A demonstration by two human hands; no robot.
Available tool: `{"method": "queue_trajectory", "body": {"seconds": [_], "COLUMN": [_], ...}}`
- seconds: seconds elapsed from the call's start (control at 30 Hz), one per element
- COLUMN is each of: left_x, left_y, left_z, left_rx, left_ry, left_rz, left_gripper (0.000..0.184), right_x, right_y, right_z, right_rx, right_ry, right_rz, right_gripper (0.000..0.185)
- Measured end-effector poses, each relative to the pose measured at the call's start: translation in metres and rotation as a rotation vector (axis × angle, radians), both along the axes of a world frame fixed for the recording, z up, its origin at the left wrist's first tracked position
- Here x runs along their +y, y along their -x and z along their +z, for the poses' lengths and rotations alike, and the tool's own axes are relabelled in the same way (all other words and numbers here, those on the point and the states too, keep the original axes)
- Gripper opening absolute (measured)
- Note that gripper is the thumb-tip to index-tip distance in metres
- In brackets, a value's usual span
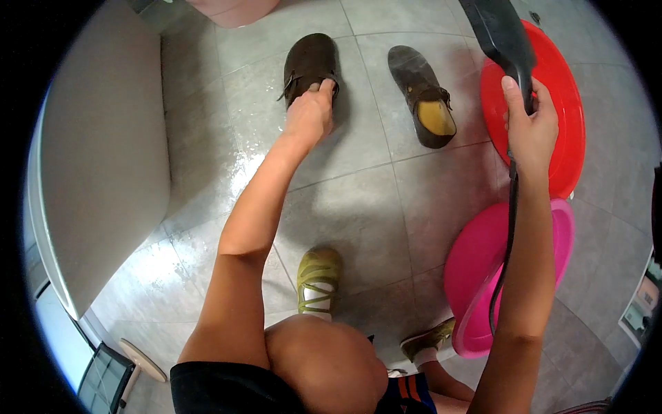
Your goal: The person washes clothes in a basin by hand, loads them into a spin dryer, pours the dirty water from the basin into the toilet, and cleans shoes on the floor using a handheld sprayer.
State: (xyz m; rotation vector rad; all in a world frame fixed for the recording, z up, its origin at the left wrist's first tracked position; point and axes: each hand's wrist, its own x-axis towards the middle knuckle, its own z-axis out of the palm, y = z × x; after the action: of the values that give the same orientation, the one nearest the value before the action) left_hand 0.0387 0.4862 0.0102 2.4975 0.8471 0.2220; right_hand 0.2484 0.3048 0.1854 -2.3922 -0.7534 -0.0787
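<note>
My left hand reaches down to a dark brown clog on the tiled floor. Its fingers are closed on the shoe's upper near the buckled strap, and the hand hides the heel end. The matching clog stands apart to the right, its tan insole showing. My right hand is wrapped round the handle of a black hair dryer, whose far end leaves the top of the view. From the handle a black cord hangs down along my forearm.
Behind my right hand, a red basin leans above a tilted pink basin. A large pale tub-like wall stands at left. A pink container is at the top. My green shoe is on the floor, which has shiny wet-looking patches.
</note>
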Motion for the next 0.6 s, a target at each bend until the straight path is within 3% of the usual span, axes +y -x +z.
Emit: {"method": "queue_trajectory", "body": {"seconds": [0.07,0.1,0.17,0.23,0.3,0.33,0.43,0.57,0.6], "left_x": [-0.01,-0.017,-0.027,-0.034,-0.029,-0.025,-0.022,-0.019,-0.016], "left_y": [-0.001,-0.004,-0.031,-0.075,-0.137,-0.155,-0.189,-0.189,-0.189], "left_z": [0.051,0.064,0.069,0.068,-0.008,-0.023,-0.031,-0.032,-0.041], "left_rx": [0.27,0.166,-0.071,-0.169,-0.399,-0.288,0.049,0.106,0.073], "left_ry": [-0.074,-0.227,-0.172,0.112,-0.183,-0.161,-0.069,-0.335,-0.321], "left_rz": [-0.018,-0.068,-0.093,-0.156,-0.189,-0.186,-0.239,-0.816,-0.84], "left_gripper": [0.019,0.006,0.024,0.034,0.045,0.048,0.056,0.054,0.056], "right_x": [0.001,0.002,0.003,0.003,0.003,0.003,0.002,-0.002,-0.002], "right_y": [0.003,0.004,0.004,0.005,0.008,0.008,0.005,-0.001,-0.001], "right_z": [-0.001,-0.001,-0.004,-0.004,-0.002,-0.002,-0.005,-0.005,-0.003], "right_rx": [0.05,0.074,0.069,0.065,0.059,0.048,0.063,0.094,0.106], "right_ry": [-0.003,-0.007,-0.014,-0.02,-0.027,-0.037,-0.058,-0.101,-0.094], "right_rz": [0.001,0.002,-0.007,-0.009,-0.013,-0.002,0.019,0.054,0.044], "right_gripper": [0.05,0.05,0.049,0.048,0.047,0.047,0.045,0.042,0.042]}}
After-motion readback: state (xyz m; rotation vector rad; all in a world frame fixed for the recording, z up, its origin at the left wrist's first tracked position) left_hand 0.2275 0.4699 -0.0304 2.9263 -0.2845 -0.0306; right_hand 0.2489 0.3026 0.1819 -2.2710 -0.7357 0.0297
